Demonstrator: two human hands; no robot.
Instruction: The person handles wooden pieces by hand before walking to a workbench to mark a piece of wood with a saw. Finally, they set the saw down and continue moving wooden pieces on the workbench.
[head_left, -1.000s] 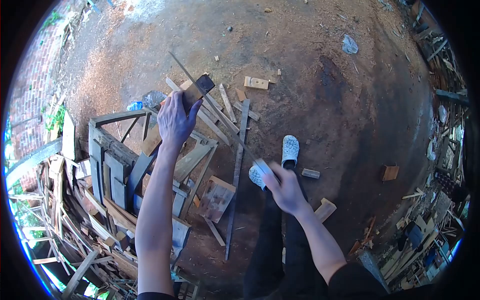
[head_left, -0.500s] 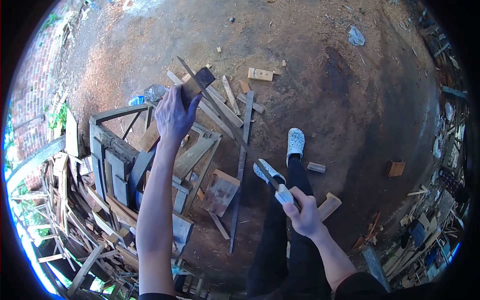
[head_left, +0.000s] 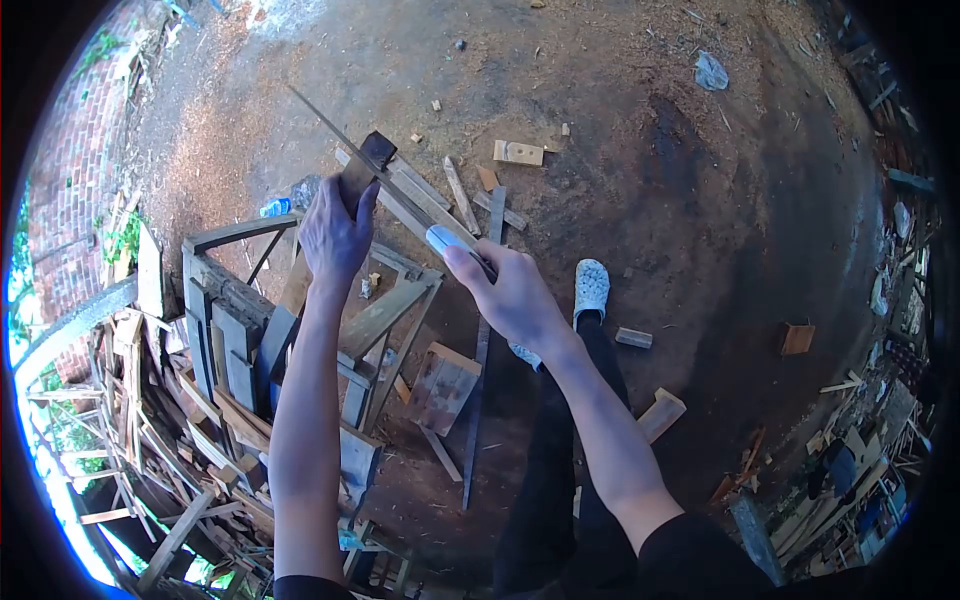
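Gripping a wood plank (head_left: 352, 180) above the wooden frame (head_left: 300, 320), the left hand (head_left: 333, 232) steadies it; the right hand (head_left: 510, 290) clasps a saw (head_left: 372, 158) across it.

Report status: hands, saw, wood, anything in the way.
Left hand grips the wood piece on the wooden frame. Right hand holds the saw, blade across the wood. Nothing blocks the blade.

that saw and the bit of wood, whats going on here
A person is sawing by hand. The left hand grips a dark wooden piece propped against a wooden frame. The right hand holds the pale handle of a handsaw, whose blade crosses the top end of the piece. Offcuts lie scattered on the dirt ground.
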